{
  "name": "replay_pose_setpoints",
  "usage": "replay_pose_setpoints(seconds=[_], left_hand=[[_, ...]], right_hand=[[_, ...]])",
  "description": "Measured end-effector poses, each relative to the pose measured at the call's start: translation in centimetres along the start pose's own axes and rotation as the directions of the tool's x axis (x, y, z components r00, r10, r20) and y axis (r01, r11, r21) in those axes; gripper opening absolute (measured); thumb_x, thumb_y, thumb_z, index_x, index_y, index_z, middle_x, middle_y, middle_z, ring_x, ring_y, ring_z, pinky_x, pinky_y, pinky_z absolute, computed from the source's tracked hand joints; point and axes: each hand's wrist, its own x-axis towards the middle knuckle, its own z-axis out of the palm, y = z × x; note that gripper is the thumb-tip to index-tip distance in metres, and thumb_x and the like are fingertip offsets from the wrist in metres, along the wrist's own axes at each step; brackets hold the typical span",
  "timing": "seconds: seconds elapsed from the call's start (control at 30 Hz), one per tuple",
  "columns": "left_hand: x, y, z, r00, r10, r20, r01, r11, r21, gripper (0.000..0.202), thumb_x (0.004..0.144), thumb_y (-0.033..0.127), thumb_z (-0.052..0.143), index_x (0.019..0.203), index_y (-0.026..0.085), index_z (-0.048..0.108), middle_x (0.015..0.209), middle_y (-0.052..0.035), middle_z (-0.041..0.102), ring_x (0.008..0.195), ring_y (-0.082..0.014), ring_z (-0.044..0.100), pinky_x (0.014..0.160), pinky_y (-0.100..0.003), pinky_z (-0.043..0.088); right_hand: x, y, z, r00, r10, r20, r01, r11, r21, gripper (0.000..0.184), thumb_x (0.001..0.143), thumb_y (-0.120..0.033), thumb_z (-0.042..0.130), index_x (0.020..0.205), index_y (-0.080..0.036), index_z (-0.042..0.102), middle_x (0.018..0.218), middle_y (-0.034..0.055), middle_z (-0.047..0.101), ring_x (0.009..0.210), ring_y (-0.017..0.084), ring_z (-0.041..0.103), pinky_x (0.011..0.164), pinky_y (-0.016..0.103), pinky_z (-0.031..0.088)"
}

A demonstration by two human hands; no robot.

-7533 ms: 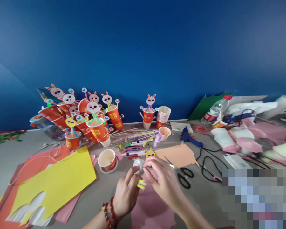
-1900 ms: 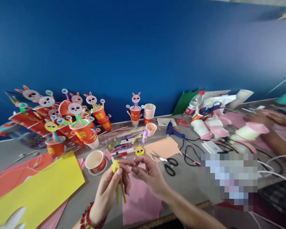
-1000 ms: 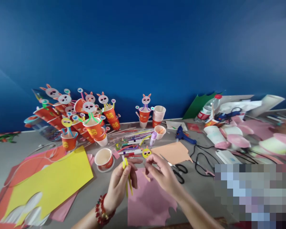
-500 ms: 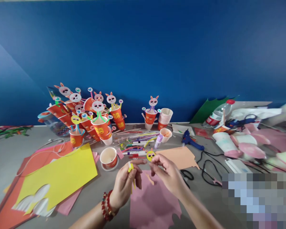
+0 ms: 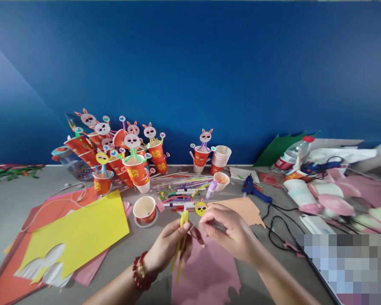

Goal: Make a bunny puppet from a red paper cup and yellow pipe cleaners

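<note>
My left hand (image 5: 171,242) is closed around thin yellow strips (image 5: 179,254), a pair of narrow lengths. Their upper ends poke above the thumb, with a white tip, and the lower ends hang below the fingers. To its right, my right hand (image 5: 226,228) has its fingers bent in towards the thumb, close to the left fingertips; whatever they may hold is hidden. Both hands are over a pink paper sheet (image 5: 206,275) with cut edges. Just beyond the right fingertips lies a yellow paper rabbit head (image 5: 201,208) with dark eyes.
Rabbit-topped red cups (image 5: 133,169) crowd the back left. Yellow paper (image 5: 92,224) lies on the left, and a cup (image 5: 144,208) stands before me. Markers (image 5: 180,204), a glue stick (image 5: 211,189), stacked cups (image 5: 221,157), and a blue glue gun (image 5: 254,188) with its cord are further back.
My left hand has turned, so the yellow strips now stand more upright and show more of their length. My right hand has shifted slightly, its fingers more curled.
</note>
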Motion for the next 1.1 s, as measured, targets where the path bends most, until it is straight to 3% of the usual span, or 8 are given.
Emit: replay_pose_setpoints(seconds=[0.1, 0.3, 0.77, 1.1], left_hand=[[-0.1, 0.0, 0.2, 0.999, -0.021, 0.040, 0.020, 0.999, 0.027, 0.045, 0.096, 0.050, 0.053, 0.085, 0.009, 0.068, 0.049, 0.0006, 0.055, 0.034, -0.0065, 0.042, 0.041, -0.021, 0.025], [-0.3, 0.5, 0.6, 0.997, -0.038, 0.067, 0.038, 0.999, -0.009, 0.044, 0.094, 0.050, 0.058, 0.081, 0.009, 0.069, 0.067, -0.0073, 0.066, 0.043, -0.0066, 0.044, 0.045, -0.022, 0.027], [-0.1, 0.0, 0.8, 0.996, -0.057, 0.065, 0.063, 0.995, -0.080, 0.040, 0.093, 0.046, 0.060, 0.080, 0.009, 0.067, 0.068, -0.0078, 0.067, 0.046, -0.0080, 0.051, 0.046, -0.020, 0.033], [-0.4, 0.2, 0.9, 0.997, -0.051, 0.055, 0.049, 0.998, 0.043, 0.044, 0.095, 0.048, 0.057, 0.079, 0.008, 0.068, 0.066, -0.0062, 0.064, 0.046, -0.0074, 0.050, 0.047, -0.020, 0.033]], right_hand=[[0.8, -0.4, 0.3, 1.000, -0.023, 0.007, 0.023, 0.998, -0.060, 0.022, 0.099, -0.026, 0.056, 0.079, -0.020, 0.061, 0.073, 0.0009, 0.064, 0.073, 0.016, 0.060, 0.066, 0.025, 0.041], [1.1, -0.3, 0.8, 1.000, -0.006, 0.023, 0.008, 0.993, -0.114, 0.015, 0.096, -0.022, 0.061, 0.081, -0.021, 0.062, 0.074, -0.0006, 0.065, 0.075, 0.016, 0.060, 0.067, 0.024, 0.040], [0.6, -0.3, 1.4, 0.999, -0.023, -0.040, 0.012, 0.965, -0.261, 0.013, 0.093, -0.018, 0.063, 0.080, -0.020, 0.059, 0.075, -0.0010, 0.062, 0.073, 0.015, 0.058, 0.063, 0.024, 0.037], [0.7, -0.5, 1.8, 0.997, -0.041, -0.059, 0.019, 0.945, -0.327, 0.016, 0.096, -0.019, 0.058, 0.080, -0.020, 0.059, 0.076, 0.0009, 0.063, 0.072, 0.017, 0.059, 0.063, 0.025, 0.038]])
